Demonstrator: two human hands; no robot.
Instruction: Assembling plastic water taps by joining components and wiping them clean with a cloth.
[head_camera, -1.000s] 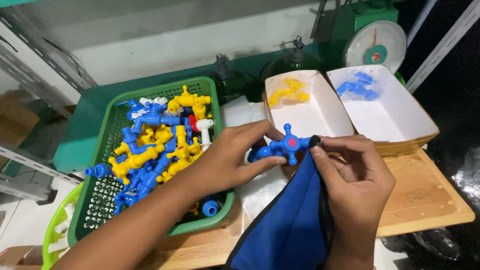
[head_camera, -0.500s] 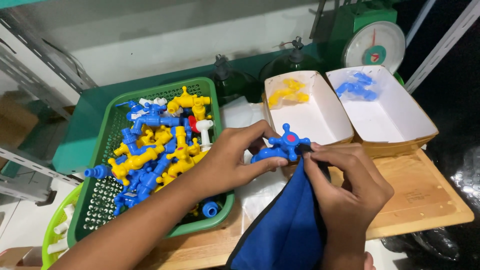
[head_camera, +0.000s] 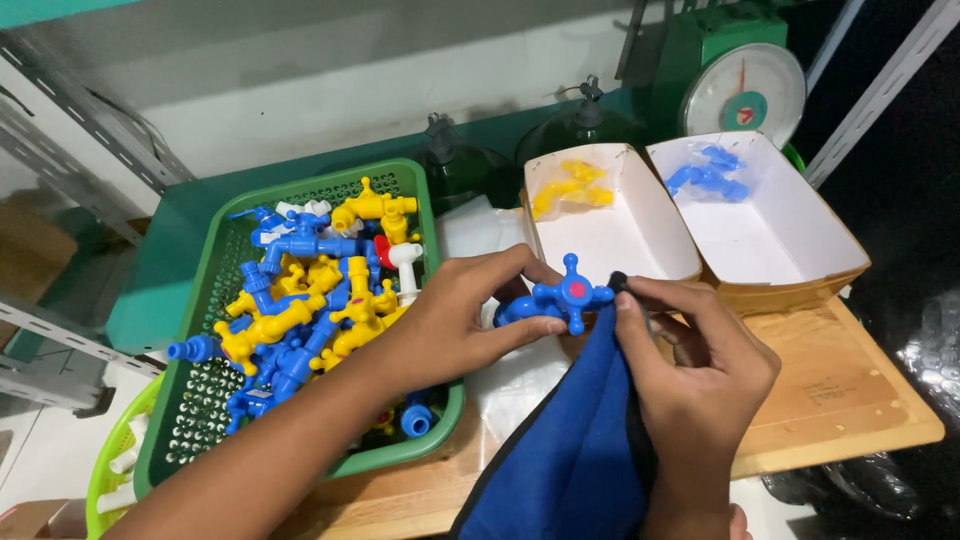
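Note:
My left hand (head_camera: 455, 325) grips a blue plastic tap (head_camera: 556, 299) with a cross-shaped handle and a red centre, held over the wooden board. My right hand (head_camera: 695, 368) pinches a blue cloth (head_camera: 575, 450) against the tap's handle end; the cloth hangs down toward the lower edge of the view. A green perforated basket (head_camera: 190, 400) at the left holds several blue, yellow and white plastic taps (head_camera: 310, 290).
Two white paper trays sit behind: the left tray (head_camera: 625, 240) holds yellow taps, the right tray (head_camera: 790, 235) blue taps. A green dial scale (head_camera: 745, 90) stands at the back right. A wooden board (head_camera: 850, 400) lies under the hands. A lime basket (head_camera: 110, 470) sits low left.
The tap has been turned a little in my left hand, and my right hand has shifted the cloth along its handle end. Both hands stay in the same spot.

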